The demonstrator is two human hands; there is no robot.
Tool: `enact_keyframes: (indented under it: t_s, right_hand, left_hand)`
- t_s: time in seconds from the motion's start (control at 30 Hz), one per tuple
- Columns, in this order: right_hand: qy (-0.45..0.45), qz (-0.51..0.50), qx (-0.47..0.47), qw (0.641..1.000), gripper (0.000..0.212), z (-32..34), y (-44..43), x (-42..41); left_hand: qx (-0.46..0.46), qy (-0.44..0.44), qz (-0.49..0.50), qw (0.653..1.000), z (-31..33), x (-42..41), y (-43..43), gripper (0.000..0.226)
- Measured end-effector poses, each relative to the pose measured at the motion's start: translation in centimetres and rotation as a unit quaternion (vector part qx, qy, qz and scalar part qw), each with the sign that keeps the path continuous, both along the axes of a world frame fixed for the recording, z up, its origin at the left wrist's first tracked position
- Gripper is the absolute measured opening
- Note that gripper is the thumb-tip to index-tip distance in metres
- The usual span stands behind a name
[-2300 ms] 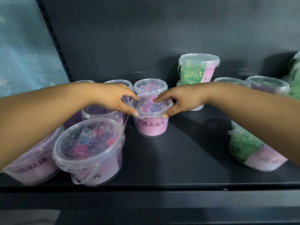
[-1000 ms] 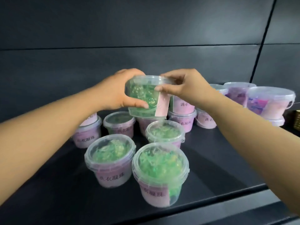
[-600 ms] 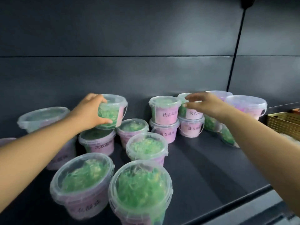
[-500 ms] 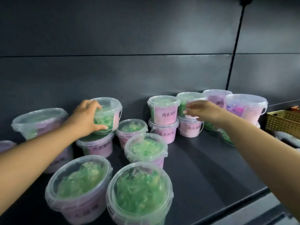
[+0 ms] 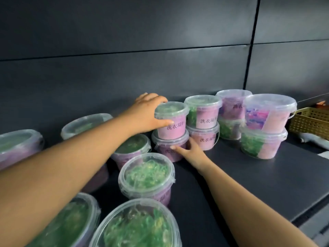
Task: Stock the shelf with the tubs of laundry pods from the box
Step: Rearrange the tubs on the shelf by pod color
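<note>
Now my left hand [image 5: 147,113] has shifted right onto the stacked pair and is curled round the top green tub [image 5: 171,122]; right hand [image 5: 193,151] dropped lower, cupping the bottom tub [image 5: 163,154]. Both tubs sit far back on the shelf [image 5: 249,175].

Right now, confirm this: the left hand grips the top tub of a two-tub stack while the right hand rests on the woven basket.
Wrong on the right hand: the head view shows it holding the bottom tub of that stack, apart from the woven basket. The left hand does grip the top tub.
</note>
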State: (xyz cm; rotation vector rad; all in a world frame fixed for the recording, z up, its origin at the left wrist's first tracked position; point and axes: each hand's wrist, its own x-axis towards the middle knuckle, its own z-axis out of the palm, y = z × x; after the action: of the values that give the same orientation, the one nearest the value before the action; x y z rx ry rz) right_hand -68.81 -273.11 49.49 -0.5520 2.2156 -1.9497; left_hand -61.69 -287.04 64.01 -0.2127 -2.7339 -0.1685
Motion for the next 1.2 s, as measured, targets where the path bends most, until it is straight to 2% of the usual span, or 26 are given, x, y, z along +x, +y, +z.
enact_keyframes:
  t_s: [0.13, 0.3, 0.37, 0.47, 0.6, 0.67, 0.73, 0.83, 0.97, 1.13, 1.2]
  right_hand:
    - [-0.003, -0.025, -0.055, 0.998, 0.078, -0.4, -1.2, -0.6]
    - [-0.023, -0.030, -0.056, 0.998, 0.087, -0.8, -0.2, -0.5]
    - [-0.036, -0.021, -0.072, 0.997, 0.084, -0.8, 0.6, -0.1]
    - [-0.042, -0.003, -0.103, 0.994, 0.072, -0.7, 1.9, 0.9]
    - [0.001, 0.007, -0.094, 0.996, 0.091, -0.3, 3.6, 2.5]
    - [0.021, 0.011, -0.083, 0.996, 0.089, -0.4, 4.3, 3.1]
    - [0.018, 0.010, -0.089, 0.996, 0.090, -0.5, 4.7, 3.3]
    - [0.000, -0.006, -0.089, 0.996, 0.103, -0.5, 4.8, 3.2]
    - [-0.010, -0.017, -0.081, 0.997, 0.082, -0.5, 4.9, 3.4]
    - [-0.008, -0.033, -0.091, 0.995, 0.081, -0.1, 4.6, 3.8]
    - [-0.008, -0.049, -0.123, 0.991, 0.070, 0.2, 4.9, 3.8]
  left_hand:
    - [-0.004, -0.086, 0.030, 0.996, -1.7, -4.3, 0.8, 0.076]
    - [0.103, -0.030, 0.032, 0.994, -1.1, -3.5, -0.5, 0.067]
    - [0.118, 0.000, 0.041, 0.992, -0.4, -2.3, -1.2, 0.066]
    - [0.071, 0.012, 0.061, 0.995, 0.5, -0.7, -2.4, 0.066]
    - [0.013, -0.027, 0.083, 0.996, 0.5, 0.5, -3.5, 0.067]
    - [-0.019, -0.068, 0.090, 0.993, 0.1, 0.8, -3.8, 0.068]
    - [-0.043, -0.097, 0.092, 0.990, -0.5, 1.0, -3.7, 0.069]
    - [-0.070, -0.120, 0.129, 0.982, -0.4, 1.3, -3.4, 0.068]
    - [-0.162, -0.148, 0.207, 0.953, 0.8, 2.4, -3.6, 0.061]
    - [-0.155, -0.173, 0.228, 0.945, 1.2, 2.5, -3.9, 0.058]
    - [-0.170, -0.195, 0.245, 0.934, 1.5, 2.4, -3.9, 0.057]
